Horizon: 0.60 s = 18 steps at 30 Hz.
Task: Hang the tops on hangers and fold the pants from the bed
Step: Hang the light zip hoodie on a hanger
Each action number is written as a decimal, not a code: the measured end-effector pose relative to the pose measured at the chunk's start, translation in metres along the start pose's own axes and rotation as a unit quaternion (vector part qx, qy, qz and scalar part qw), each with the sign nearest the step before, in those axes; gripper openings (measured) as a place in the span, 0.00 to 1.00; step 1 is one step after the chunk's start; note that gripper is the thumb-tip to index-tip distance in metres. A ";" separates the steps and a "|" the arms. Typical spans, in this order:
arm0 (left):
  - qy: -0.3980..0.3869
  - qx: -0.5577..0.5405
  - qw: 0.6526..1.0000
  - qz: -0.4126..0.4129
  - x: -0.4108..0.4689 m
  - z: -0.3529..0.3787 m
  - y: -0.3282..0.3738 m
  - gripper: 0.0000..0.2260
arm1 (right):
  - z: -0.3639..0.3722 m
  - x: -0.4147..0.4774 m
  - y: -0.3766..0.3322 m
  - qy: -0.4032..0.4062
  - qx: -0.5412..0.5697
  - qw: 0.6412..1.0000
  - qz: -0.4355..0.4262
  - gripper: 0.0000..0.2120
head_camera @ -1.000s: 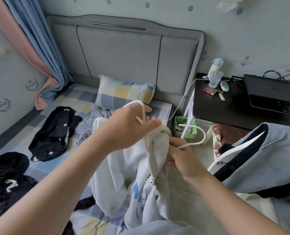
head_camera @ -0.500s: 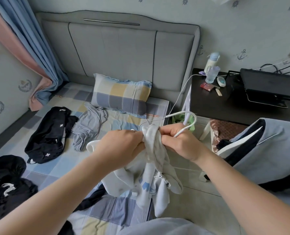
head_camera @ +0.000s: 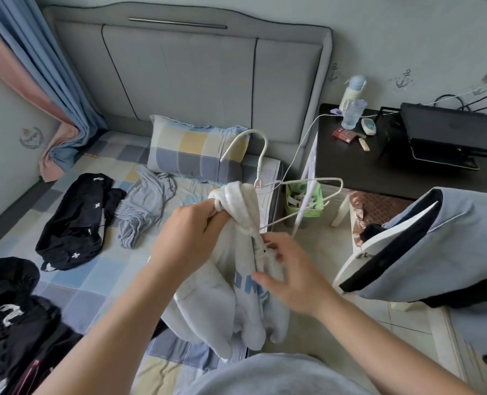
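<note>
We hold the white top [head_camera: 236, 295] up over the near right edge of the bed [head_camera: 74, 280], and its bottom hangs down past the edge. Our left hand [head_camera: 191, 238] has its fingers clenched tight around the bunched-up neck of the top. The white hanger [head_camera: 260, 166] pokes up out of that bunch, with its hook at the top. One side of the hanger looks tucked into the neck. The other side sticks out bare to the right. Our right hand [head_camera: 290, 277] is lower down. Its fingers are spread and loose, just touching the front of the top near a little string. It grips nothing that we can see.

The top is soft and floppy. It looks thick, so we think it is a bit heavy for the thin hanger and may slide off one side. The hanger is stiff but skinny, and it could bend. We think the best place to take hold is the free shoulder of the top. Then we can pull it over the bare side of the hanger while the left hand holds the neck steady.

More clothes wait on the bed. There are black clothes [head_camera: 77, 220] and a gray top [head_camera: 145, 206] near the pillow [head_camera: 196, 152], and a black pile [head_camera: 8, 303] at the near left corner.
</note>
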<state>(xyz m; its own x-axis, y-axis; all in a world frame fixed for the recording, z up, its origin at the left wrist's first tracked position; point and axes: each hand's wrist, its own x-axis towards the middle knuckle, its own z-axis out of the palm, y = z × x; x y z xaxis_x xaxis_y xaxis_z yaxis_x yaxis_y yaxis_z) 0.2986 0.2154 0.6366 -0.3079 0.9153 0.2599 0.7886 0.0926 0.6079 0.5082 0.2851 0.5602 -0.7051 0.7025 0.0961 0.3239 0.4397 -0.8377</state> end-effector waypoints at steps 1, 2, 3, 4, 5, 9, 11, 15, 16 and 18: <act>0.003 -0.009 1.000 -0.005 -0.001 0.002 0.002 0.22 | 0.013 0.000 0.010 -0.027 -0.011 0.999 0.022 0.24; 0.005 -0.017 1.000 -0.008 -0.002 0.004 0.003 0.22 | 0.024 0.002 0.018 -0.035 -0.029 0.998 0.035 0.22; 0.007 -0.024 1.000 -0.010 -0.003 0.006 0.003 0.22 | 0.032 0.004 0.024 -0.026 -0.048 0.997 0.047 0.18; 0.009 -0.031 0.999 -0.012 -0.004 0.007 0.003 0.22 | 0.037 0.005 0.028 0.001 -0.072 0.996 0.051 0.12; 0.010 -0.035 0.999 -0.015 -0.006 0.007 0.002 0.22 | 0.039 0.005 0.030 0.028 -0.090 0.994 0.056 0.06; 0.018 -0.040 0.998 -0.043 -0.012 0.002 -0.009 0.22 | 0.030 0.002 0.045 0.024 -0.047 0.992 0.118 0.04; 0.018 -0.041 0.998 -0.046 -0.016 -0.002 -0.011 0.22 | 0.024 -0.002 0.056 -0.041 -0.031 0.988 0.143 0.12; -0.021 -0.032 0.999 -0.030 -0.025 -0.007 -0.010 0.21 | 0.020 -0.002 0.077 -0.182 -0.112 0.962 0.169 0.10; -0.035 -0.034 0.998 -0.027 -0.026 -0.009 -0.011 0.20 | 0.019 -0.001 0.080 -0.203 -0.155 0.952 0.170 0.11; -0.061 -0.036 0.997 -0.023 -0.029 -0.015 -0.015 0.20 | 0.013 0.001 0.087 -0.221 -0.255 0.929 0.151 0.17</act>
<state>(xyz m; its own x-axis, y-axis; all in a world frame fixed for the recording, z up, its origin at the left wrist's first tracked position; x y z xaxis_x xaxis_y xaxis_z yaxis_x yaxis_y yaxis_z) 0.2879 0.1814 0.6306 -0.2721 0.9520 0.1402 0.7339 0.1111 0.6701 0.5273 0.3169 0.4800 -0.6873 0.5878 -0.4268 0.7263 0.5474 -0.4158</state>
